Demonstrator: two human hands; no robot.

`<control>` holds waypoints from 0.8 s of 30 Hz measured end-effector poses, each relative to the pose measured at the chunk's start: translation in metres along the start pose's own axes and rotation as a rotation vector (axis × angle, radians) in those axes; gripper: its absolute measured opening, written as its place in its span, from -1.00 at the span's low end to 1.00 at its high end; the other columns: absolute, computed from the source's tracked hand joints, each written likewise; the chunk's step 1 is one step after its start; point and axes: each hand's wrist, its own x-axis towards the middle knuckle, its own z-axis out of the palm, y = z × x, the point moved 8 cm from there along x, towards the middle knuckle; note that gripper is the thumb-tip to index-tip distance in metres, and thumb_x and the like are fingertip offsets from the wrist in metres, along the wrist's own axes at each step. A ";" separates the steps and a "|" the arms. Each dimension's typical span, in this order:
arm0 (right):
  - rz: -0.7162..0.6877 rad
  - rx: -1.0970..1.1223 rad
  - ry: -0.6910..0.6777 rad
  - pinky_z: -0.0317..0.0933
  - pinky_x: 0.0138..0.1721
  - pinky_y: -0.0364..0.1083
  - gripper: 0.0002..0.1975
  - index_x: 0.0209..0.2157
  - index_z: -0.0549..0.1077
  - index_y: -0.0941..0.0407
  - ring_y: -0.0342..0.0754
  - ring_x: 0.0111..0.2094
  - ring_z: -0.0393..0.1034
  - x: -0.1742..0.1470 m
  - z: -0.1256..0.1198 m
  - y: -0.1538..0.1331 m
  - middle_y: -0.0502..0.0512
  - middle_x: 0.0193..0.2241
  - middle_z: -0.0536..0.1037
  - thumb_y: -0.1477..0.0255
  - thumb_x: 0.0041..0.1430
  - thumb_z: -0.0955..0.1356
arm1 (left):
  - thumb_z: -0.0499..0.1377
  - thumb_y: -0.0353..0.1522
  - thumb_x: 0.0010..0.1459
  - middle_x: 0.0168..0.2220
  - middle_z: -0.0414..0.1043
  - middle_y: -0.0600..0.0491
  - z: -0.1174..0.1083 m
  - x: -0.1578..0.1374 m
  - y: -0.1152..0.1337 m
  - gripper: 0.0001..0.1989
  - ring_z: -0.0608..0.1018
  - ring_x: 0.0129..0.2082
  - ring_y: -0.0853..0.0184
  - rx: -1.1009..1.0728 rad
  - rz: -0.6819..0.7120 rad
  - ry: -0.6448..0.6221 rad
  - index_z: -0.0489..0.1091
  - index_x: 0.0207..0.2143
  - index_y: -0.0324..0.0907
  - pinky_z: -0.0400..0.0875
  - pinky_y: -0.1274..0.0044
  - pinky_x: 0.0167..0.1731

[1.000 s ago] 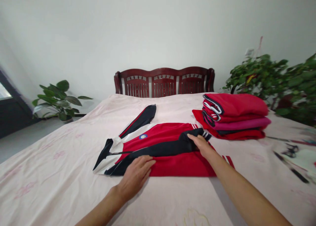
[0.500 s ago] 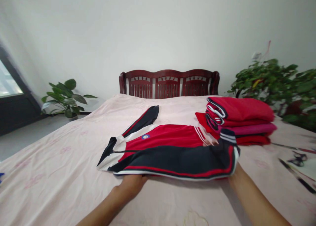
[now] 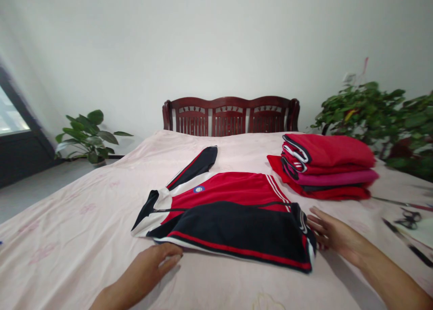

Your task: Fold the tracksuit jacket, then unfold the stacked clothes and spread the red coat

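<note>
A red, navy and white zip jacket [image 3: 230, 190] lies across the bed, its collar to the left and its striped hem to the right. Its near navy sleeve [image 3: 243, 229] is folded over the front, with the cuff near the hem. The far sleeve [image 3: 196, 165] stretches out toward the headboard. My left hand [image 3: 157, 265] rests open at the jacket's near edge below the collar, thumb apart from the fingers. Beside the cuff at the right end is my right hand [image 3: 333, 235], fingers apart, some fingertips partly hidden by the cloth.
A stack of folded red and pink clothes [image 3: 329, 165] sits at the right of the pink bedsheet [image 3: 101, 229]. Scissors [image 3: 408, 218] and a dark, thin object [image 3: 407, 242] lie farther right. A wooden headboard [image 3: 230, 116] stands behind, with plants [image 3: 89, 134] on both sides.
The near sleeve, lifted and held at its cuff before, now lies lower over the jacket front. My right hand has come out from under the cloth; my left has slid left.
</note>
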 end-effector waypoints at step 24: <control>-0.642 -0.835 0.004 0.35 -0.07 0.03 -0.74 -0.18 0.54 0.08 0.09 -0.16 0.52 -0.028 0.090 -0.013 0.14 -0.20 0.64 0.43 0.14 0.27 | 0.12 -0.35 0.22 -0.13 0.48 -0.02 -0.027 0.050 -0.056 -0.87 0.55 -0.11 0.23 0.387 -0.187 0.149 0.41 -0.19 -0.10 0.36 0.45 -0.11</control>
